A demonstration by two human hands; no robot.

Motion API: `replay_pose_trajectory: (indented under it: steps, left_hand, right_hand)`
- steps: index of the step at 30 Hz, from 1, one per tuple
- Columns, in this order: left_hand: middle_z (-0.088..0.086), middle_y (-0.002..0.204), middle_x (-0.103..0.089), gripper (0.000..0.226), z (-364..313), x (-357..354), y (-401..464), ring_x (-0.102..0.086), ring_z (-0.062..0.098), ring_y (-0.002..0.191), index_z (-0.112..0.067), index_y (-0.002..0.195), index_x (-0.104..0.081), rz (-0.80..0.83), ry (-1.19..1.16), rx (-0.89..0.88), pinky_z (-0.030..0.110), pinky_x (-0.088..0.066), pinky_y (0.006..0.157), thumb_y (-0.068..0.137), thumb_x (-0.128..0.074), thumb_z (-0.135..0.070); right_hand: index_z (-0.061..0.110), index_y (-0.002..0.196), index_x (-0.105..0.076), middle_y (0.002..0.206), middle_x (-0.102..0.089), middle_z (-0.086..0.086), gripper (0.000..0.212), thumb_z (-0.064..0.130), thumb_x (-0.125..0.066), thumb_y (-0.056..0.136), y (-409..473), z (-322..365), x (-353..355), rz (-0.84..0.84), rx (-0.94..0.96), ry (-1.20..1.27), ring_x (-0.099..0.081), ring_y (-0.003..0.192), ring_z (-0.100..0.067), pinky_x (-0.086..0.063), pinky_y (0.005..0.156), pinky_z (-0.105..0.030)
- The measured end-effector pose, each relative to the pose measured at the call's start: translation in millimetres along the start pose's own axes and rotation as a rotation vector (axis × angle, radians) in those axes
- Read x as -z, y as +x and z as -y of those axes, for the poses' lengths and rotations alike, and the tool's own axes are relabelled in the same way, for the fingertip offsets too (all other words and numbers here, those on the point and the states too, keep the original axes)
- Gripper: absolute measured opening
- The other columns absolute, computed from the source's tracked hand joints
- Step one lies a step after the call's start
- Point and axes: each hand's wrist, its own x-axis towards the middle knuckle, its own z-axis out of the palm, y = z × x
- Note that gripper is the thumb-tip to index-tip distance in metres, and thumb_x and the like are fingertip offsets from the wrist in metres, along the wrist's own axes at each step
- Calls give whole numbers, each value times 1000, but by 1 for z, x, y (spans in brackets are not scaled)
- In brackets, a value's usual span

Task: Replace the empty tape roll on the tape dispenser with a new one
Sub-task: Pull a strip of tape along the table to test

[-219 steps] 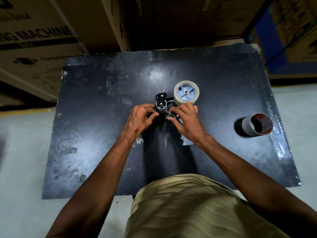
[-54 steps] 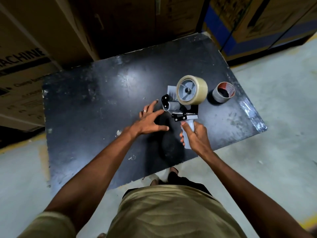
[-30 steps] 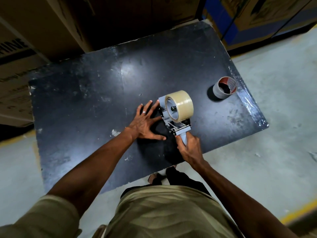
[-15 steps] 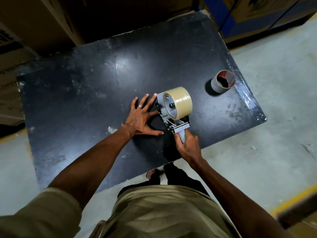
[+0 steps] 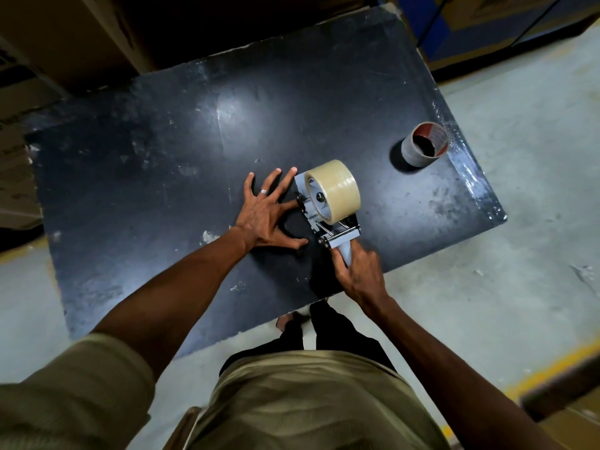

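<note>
Your new tape roll (image 5: 334,189) already sits on the tape dispenser (image 5: 337,237) mid-worktop (image 5: 162,177); your right hand (image 5: 360,277) grips its handle, your left hand (image 5: 264,216) lies spread flat beside it. The empty core (image 5: 422,149) stands well right. Little seems left

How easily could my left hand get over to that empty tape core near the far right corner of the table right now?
Probably not easily. The left hand lies flat on the table, and the tape dispenser with its new roll stands between it and the empty core. It would have to reach over or around.
</note>
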Motion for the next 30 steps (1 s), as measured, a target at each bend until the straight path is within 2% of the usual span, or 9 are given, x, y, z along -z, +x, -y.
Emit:
replay_pose_trajectory:
  steps: [6, 14, 18, 23, 28, 30]
  left_hand:
    - [-1, 166, 12, 107, 0, 0, 0, -2, 32, 153, -50, 144, -36, 13, 20, 6, 72, -8, 110, 51, -33, -103]
    - [-1, 166, 15, 105, -1, 4, 1, 0, 33, 153, -49, 141, -42, 41, 50, 14, 72, -7, 110, 52, -29, -103]
    - [0, 165, 16, 109, -2, 4, 1, 0, 33, 152, -49, 146, -32, 54, 58, 13, 72, -6, 110, 52, -28, -103]
    - [1, 166, 15, 110, -3, 6, 1, 0, 33, 152, -50, 148, -25, 64, 53, 12, 72, -7, 110, 51, -31, -103]
    - [-1, 165, 17, 111, -4, 9, 2, 1, 32, 153, -53, 148, -19, 89, 46, 33, 74, -5, 108, 50, -32, -103]
    - [-2, 165, 16, 110, -4, 8, 1, 1, 33, 153, -58, 149, -7, 74, 22, 29, 76, -3, 107, 52, -35, -102]
  right_hand:
    - [2, 102, -63, 93, -71, -17, 30, 32, -58, 99, -2, -3, -1, 30, -11, -26, -69, 81, -35, -48, 73, -31]
    - [3, 99, -64, 86, -72, -19, 42, 42, -49, 95, -7, -9, -2, 13, 39, -96, -70, 74, -39, -50, 65, -35]
    - [4, 98, -65, 85, -71, -16, 35, 37, -54, 99, -13, -17, -3, 34, 62, -148, -70, 71, -35, -38, 63, -25]
    - [11, 99, -65, 86, -71, -11, 58, 56, -30, 93, -18, -29, -8, 34, 90, -214, -69, 72, -32, -37, 60, -26]
    - [11, 97, -66, 87, -72, -11, 53, 53, -34, 93, -24, -36, -7, 36, 113, -169, -69, 73, -30, -44, 60, -28]
    - [9, 85, -66, 77, -68, -10, 48, 49, -39, 92, -35, -42, -3, 45, 125, -153, -65, 66, -28, -36, 58, -25]
